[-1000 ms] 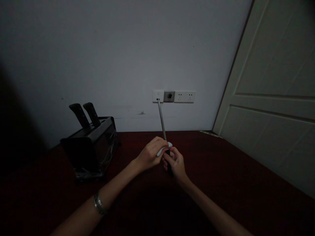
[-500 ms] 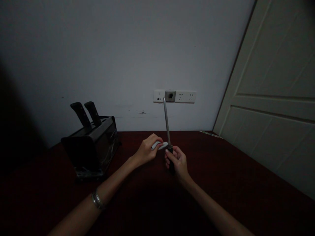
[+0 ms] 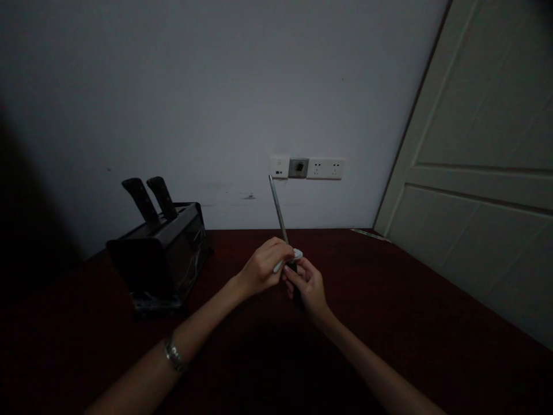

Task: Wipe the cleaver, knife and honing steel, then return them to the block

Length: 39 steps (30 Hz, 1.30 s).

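Note:
My right hand (image 3: pixel 307 286) is wrapped round the dark handle of a sharpening steel (image 3: pixel 277 210), whose thin metal rod rises and leans left toward the wall. My left hand (image 3: pixel 262 266) is closed on a small white object (image 3: pixel 288 259), pressed against the rod's base just above the handle. I cannot make out what the white object is. Both hands meet over the dark red table (image 3: pixel 389 300). A metal bracelet (image 3: pixel 173 355) is on my left wrist.
A dark knife block (image 3: pixel 162 253) with two black handles (image 3: pixel 149 199) sticking up stands at the left near the wall. White wall sockets (image 3: pixel 307 168) sit behind the rod. A pale door (image 3: pixel 484 173) closes off the right side.
The rod stood upright half a second ago with the white object held off to its left. Now it leans left again and my left hand is back at its base.

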Available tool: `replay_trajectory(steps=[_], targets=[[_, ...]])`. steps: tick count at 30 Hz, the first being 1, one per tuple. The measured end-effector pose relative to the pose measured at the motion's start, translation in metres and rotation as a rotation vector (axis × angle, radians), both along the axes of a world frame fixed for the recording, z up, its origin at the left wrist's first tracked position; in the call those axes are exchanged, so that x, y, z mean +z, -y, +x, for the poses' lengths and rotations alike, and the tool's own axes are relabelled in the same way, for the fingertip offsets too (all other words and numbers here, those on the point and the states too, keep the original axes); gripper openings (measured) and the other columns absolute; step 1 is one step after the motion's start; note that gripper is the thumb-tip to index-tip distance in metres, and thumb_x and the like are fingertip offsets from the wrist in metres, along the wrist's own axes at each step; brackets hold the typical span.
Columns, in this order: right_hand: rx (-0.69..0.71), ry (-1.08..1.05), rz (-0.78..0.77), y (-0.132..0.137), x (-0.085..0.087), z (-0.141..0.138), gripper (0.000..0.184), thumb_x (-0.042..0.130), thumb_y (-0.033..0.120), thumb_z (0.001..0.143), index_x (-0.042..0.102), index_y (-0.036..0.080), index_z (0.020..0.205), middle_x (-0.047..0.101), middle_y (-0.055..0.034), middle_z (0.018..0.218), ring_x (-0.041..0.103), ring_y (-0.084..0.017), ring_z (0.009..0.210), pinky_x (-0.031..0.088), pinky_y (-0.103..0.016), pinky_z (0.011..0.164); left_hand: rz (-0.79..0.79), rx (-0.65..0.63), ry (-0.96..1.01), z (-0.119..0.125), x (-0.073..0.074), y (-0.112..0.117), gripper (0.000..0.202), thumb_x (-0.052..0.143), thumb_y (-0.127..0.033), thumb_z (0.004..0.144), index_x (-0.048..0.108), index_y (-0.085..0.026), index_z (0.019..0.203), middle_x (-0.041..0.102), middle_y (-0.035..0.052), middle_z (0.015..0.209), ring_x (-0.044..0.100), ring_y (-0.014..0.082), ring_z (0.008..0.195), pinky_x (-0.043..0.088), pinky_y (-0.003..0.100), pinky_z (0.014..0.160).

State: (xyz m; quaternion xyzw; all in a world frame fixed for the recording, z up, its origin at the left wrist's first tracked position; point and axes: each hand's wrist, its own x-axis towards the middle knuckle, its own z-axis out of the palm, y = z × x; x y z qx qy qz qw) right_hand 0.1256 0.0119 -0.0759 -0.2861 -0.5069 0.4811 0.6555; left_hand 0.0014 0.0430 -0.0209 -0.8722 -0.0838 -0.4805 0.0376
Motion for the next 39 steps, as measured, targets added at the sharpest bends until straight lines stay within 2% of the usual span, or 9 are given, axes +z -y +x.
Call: replay_trajectory(steps=[6,12,16,18,23,26,29,33,39], targets=[[-0.022,-0.055,-0.029,0.002,0.008,0.002,0.029,0.066,0.034,0.067,0.044,0.019,0.077,0.055,0.0065,0.055,0.039,-0.004,0.035,0.035,-0.017,0.03,-0.306,0.066,0.194,0.004,-0.004,0.002,0.007,0.049,-0.013,0.082,0.055,-0.016,0.085,0.057,0.004,0.081,0.055,0.013,0.077,0.046,0.027,0.069],[-0.039,-0.059,-0.019,0.002,0.013,0.004,0.028,0.066,0.036,0.067,0.044,0.019,0.075,0.056,0.0044,0.058,0.041,-0.005,0.038,0.037,-0.018,0.034,-0.344,0.158,0.166,-0.005,-0.006,-0.012,0.006,0.051,-0.017,0.082,0.056,-0.016,0.082,0.058,0.0028,0.079,0.056,0.0125,0.075,0.045,0.026,0.069],[-0.1,-0.01,0.016,-0.003,0.012,0.003,0.024,0.062,0.038,0.072,0.053,0.017,0.079,0.06,-0.0004,0.07,0.048,-0.007,0.048,0.039,-0.02,0.044,-0.166,0.288,0.386,-0.012,-0.005,-0.019,0.006,0.052,-0.016,0.081,0.057,-0.017,0.084,0.059,0.0027,0.08,0.056,0.0131,0.077,0.045,0.028,0.07],[-0.109,-0.001,-0.007,-0.007,0.008,0.002,0.026,0.061,0.041,0.072,0.055,0.017,0.081,0.057,0.0007,0.066,0.048,-0.007,0.049,0.039,-0.021,0.046,-0.015,0.315,0.447,-0.016,-0.003,-0.019,0.01,0.053,-0.012,0.079,0.057,-0.017,0.088,0.061,0.0033,0.083,0.056,0.0137,0.079,0.046,0.03,0.072],[-0.086,0.03,-0.078,-0.008,-0.001,-0.001,0.029,0.058,0.047,0.073,0.052,0.018,0.075,0.046,0.0058,0.051,0.041,-0.006,0.041,0.033,-0.019,0.039,0.414,0.264,0.113,-0.019,-0.005,-0.017,0.023,0.054,-0.011,0.078,0.055,-0.019,0.099,0.065,0.0057,0.099,0.056,0.0179,0.092,0.047,0.034,0.076],[-0.103,0.048,-0.043,-0.005,-0.002,-0.002,0.029,0.059,0.045,0.073,0.052,0.018,0.076,0.045,0.0066,0.05,0.038,-0.006,0.04,0.03,-0.018,0.039,0.55,0.265,-0.058,-0.015,-0.011,-0.016,0.022,0.052,-0.014,0.08,0.055,-0.018,0.102,0.064,0.006,0.103,0.056,0.0195,0.095,0.046,0.035,0.078],[-0.091,0.051,-0.032,-0.003,-0.001,-0.002,0.029,0.059,0.045,0.073,0.052,0.017,0.074,0.043,0.0067,0.048,0.038,-0.006,0.041,0.03,-0.018,0.04,0.483,0.217,-0.085,-0.01,-0.017,-0.015,0.028,0.05,-0.012,0.08,0.051,-0.014,0.108,0.063,0.0089,0.105,0.056,0.0192,0.097,0.048,0.035,0.078],[-0.082,0.002,-0.055,-0.003,-0.004,-0.002,0.03,0.061,0.045,0.07,0.051,0.017,0.07,0.043,0.0066,0.047,0.037,-0.006,0.039,0.029,-0.019,0.038,0.287,0.109,-0.027,-0.003,-0.025,-0.013,0.031,0.049,-0.008,0.078,0.048,-0.014,0.108,0.061,0.0116,0.104,0.056,0.0196,0.095,0.048,0.038,0.078],[-0.037,-0.016,-0.062,-0.003,-0.01,-0.002,0.028,0.058,0.044,0.073,0.052,0.017,0.069,0.042,0.0066,0.042,0.036,-0.006,0.035,0.027,-0.018,0.035,0.029,0.019,0.198,0.007,-0.036,-0.009,0.029,0.048,-0.007,0.075,0.045,-0.016,0.103,0.058,0.0097,0.092,0.052,0.0183,0.085,0.047,0.035,0.07]])
